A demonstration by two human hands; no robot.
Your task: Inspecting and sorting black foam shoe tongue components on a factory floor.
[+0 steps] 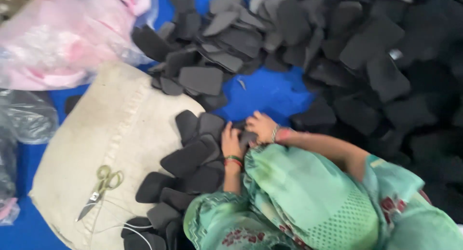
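My left hand point(231, 143), with red and green bangles at the wrist, and my right hand point(263, 126) meet over one dark grey foam piece point(247, 136), and both grip it. The piece lies at the edge of a small heap of the same flat foam pieces point(185, 158), which rests on a beige sack point(115, 129) to the left of my hands. My green patterned sleeves cover both forearms and fill the lower middle of the view.
A large pile of dark foam pieces point(337, 42) spreads across the top and right on a blue sheet point(270, 93). Brass-handled scissors point(101, 185) and white thread point(120, 226) lie on the sack. A pink-filled plastic bag point(58, 37) sits top left, with a clear plastic bag point(24, 116) below it.
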